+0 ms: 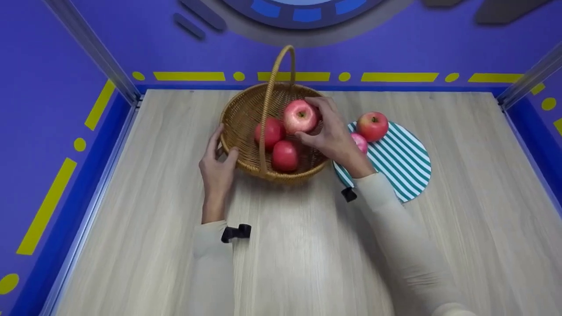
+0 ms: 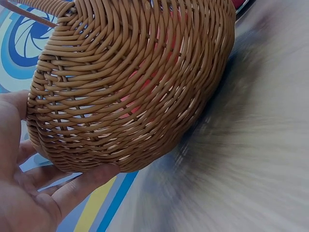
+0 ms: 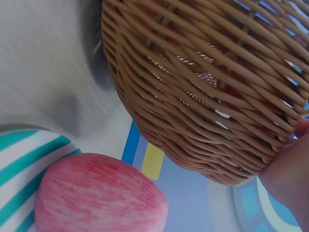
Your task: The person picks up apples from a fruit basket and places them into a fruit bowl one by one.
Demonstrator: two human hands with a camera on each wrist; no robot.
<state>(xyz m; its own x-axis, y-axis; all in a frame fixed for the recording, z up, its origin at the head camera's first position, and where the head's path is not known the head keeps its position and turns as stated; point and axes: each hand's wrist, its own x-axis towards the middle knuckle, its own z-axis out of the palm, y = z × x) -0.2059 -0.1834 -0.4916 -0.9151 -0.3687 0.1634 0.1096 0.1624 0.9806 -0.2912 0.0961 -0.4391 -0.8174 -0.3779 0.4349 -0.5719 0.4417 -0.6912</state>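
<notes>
In the head view a brown wicker basket [image 1: 242,105] with a tall arched handle [image 1: 273,79] stands on the table. My left hand [image 1: 217,171] holds its left rim, thumb at the edge and fingers along the outer wall; the left wrist view shows these fingers [image 2: 82,188] against the weave. Over the basket's right part, my right hand [image 1: 331,131] grips a pinkish-red apple [image 1: 300,116] between thumb and fingers. Two red apples, one farther back [image 1: 270,133] and one nearer [image 1: 285,156], lie inside the basket. The right wrist view hides the gripped apple behind the basket wall.
Right of the basket, a round green-and-white striped mat [image 1: 401,160] bears a red apple [image 1: 372,126] and a pink one [image 1: 360,142], partly covered by my right wrist. A blue wall [image 1: 184,57] with yellow marks borders the wooden table [image 1: 290,245] behind and at the sides.
</notes>
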